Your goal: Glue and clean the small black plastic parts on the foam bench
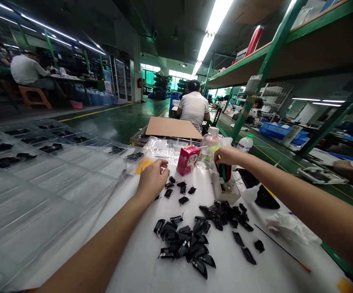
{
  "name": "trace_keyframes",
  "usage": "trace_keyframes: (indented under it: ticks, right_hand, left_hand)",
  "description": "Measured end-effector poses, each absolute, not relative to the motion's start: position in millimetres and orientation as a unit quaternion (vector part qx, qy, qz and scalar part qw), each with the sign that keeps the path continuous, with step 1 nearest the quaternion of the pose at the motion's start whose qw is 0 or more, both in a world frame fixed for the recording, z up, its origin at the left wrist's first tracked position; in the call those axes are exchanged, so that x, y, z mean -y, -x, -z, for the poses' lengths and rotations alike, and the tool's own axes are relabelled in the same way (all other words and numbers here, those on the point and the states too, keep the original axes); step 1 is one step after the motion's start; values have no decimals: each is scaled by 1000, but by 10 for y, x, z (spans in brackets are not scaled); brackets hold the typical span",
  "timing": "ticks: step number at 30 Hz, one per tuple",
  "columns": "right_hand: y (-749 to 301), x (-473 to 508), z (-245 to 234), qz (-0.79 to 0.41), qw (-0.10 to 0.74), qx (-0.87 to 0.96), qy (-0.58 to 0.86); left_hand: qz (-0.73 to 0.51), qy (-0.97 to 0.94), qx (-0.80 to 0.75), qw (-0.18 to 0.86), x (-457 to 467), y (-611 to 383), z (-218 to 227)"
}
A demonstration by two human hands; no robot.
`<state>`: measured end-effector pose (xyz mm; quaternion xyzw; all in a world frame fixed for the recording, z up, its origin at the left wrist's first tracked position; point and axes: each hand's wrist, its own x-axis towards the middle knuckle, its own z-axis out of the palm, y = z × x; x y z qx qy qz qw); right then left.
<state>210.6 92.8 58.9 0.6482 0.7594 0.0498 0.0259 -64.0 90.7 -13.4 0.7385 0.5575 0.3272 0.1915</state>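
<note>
My left hand (pixel 153 179) hangs over the white-covered bench (pixel 139 264), its fingers curled beside a yellow tab (pixel 143 166) on clear plastic film. Small black plastic parts (pixel 178 191) lie scattered just below those fingers, and a larger heap of them (pixel 180 240) sits nearer me. My right hand (pixel 229 156) reaches further out and closes around a dark pen (pixel 223 171) standing in a clear plastic box (pixel 227 193). Whether my left hand holds anything small cannot be seen.
Stacked clear trays (pixel 42 179) with black parts fill the left. Ahead are a pink carton (pixel 188 160), a cardboard sheet (pixel 173 127) and a plastic bottle (pixel 245 143). Green shelving (pixel 263 61) runs along the right, where a co-worker's hand (pixel 343 165) rests. Seated people work further away.
</note>
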Motion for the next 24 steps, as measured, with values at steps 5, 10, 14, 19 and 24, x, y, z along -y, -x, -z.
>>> trace_keyframes:
  ticks: [5,10,14,19,24]
  right_hand:
    - [-2202,-888,-973,-75,-6,-742,-666]
    - [-2402,-457,-1321,-134,-46,-733,-666]
    - [-2490,-132,-1366,-118,-50,-746,-654]
    - [-2508,-136,-1227,-74,-49,-739,-668]
    - [-2487,-133,-1123,-41,-50,-727,-684]
  left_hand:
    - [-326,-739,-557,190,-901,634,120]
    - [-328,-741,-554,193,-898,612,113]
    - [-327,-744,-550,193,-893,595,112]
    - [-325,-742,-556,185,-902,598,126]
    - [-330,-746,-547,188,-921,608,158]
